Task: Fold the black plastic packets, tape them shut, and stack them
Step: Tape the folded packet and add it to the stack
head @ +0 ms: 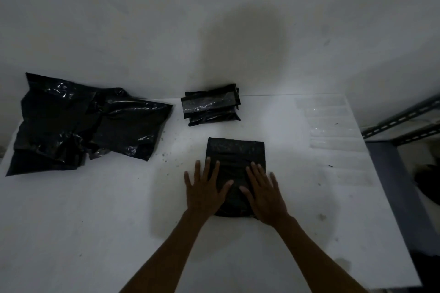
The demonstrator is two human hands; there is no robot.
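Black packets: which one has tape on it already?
The top packet of the small stack at the far edge: a shiny clear strip runs across it. The near flat packet and the left pile show none.

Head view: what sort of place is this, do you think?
Probably a small packing station, perhaps in a storeroom. The white table bears a loose pile of black packets, a stack of taped packets and cut tape strips; a slotted metal shelf stands at its right.

place: packing workroom | cues: slotted metal rack [402,117], bare wall [142,19], white table [95,209] lined with tape strips [333,131]
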